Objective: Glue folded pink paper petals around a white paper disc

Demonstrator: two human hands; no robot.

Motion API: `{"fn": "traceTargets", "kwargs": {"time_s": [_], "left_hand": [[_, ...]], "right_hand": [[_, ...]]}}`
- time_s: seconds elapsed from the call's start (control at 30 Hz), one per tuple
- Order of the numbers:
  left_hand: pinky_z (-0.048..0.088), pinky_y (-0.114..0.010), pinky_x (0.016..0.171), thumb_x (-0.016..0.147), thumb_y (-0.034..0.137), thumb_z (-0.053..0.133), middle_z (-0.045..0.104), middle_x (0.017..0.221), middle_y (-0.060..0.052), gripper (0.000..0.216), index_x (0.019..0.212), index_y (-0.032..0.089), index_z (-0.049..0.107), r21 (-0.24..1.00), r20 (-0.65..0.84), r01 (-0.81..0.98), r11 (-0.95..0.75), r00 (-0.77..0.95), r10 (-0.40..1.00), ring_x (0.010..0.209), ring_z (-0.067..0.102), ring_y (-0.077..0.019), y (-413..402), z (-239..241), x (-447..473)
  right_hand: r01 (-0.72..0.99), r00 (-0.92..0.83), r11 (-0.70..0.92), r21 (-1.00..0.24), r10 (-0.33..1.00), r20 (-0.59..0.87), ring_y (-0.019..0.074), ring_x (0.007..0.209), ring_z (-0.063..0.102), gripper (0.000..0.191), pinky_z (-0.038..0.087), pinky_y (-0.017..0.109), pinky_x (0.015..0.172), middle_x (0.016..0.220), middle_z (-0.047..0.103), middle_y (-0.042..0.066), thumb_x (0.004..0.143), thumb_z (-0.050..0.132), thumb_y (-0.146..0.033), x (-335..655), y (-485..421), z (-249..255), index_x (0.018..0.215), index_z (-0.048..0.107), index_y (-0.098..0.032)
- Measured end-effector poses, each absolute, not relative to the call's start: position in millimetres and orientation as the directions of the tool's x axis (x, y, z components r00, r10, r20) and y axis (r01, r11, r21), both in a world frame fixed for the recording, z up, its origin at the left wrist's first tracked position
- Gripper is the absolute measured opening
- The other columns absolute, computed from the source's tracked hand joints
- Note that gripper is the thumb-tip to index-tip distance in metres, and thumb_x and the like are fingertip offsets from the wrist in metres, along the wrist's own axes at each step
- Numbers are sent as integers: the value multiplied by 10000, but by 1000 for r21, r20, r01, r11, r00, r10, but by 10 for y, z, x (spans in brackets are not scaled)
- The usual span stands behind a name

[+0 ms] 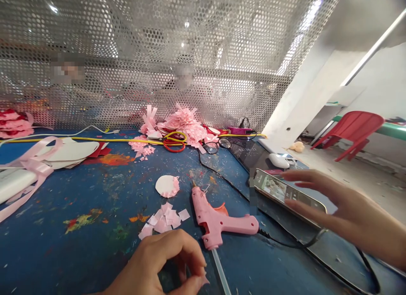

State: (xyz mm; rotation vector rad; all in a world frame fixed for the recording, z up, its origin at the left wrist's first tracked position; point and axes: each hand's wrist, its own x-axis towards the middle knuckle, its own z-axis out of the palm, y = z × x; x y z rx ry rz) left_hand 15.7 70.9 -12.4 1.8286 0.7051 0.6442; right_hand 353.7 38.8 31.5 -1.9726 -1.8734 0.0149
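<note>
Pink squares [166, 219] in a loose heap on the blue table [104, 252]; white disc [164, 186] just beyond them, pink pieces along its right edge; left hand [155, 259] on the near side of the heap, fingers curled, thumb and forefinger pinching a small pink scrap [205, 281]; pink glue gun [222, 224] lying right of it, clear stick [219, 267] out the rear; phone [274, 188], screen lit; right hand [352, 217] over it, fingers spread, grasping nothing; contact unclear.

The left hand [158, 259] curls, thumb and forefinger pinched together; the right hand [345, 214] extends leftward, fingers parted.
</note>
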Motion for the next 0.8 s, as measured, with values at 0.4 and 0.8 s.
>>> {"fn": "traceTargets", "kwargs": {"time_s": [0.4,0.8], "left_hand": [[486,-154,626,733,99,605,650,704,24,95,746,192,593,901,221,213,-379,526,821,648,610,-87,711,-77,87],[507,-200,658,755,236,664,654,779,8,208,818,190,471,977,168,117,-180,107,980,718,635,-115,1313,-71,-67]], "right_hand": [[917,-377,396,-54,902,211,271,902,623,523,520,441,787,1008,657,127,650,467,-134,2414,636,-26,1162,568,-170],[811,-316,481,-334,839,442,178,838,590,152,497,303,709,972,553,79,874,434,-252,2731,1022,-68,996,522,-229]]}}
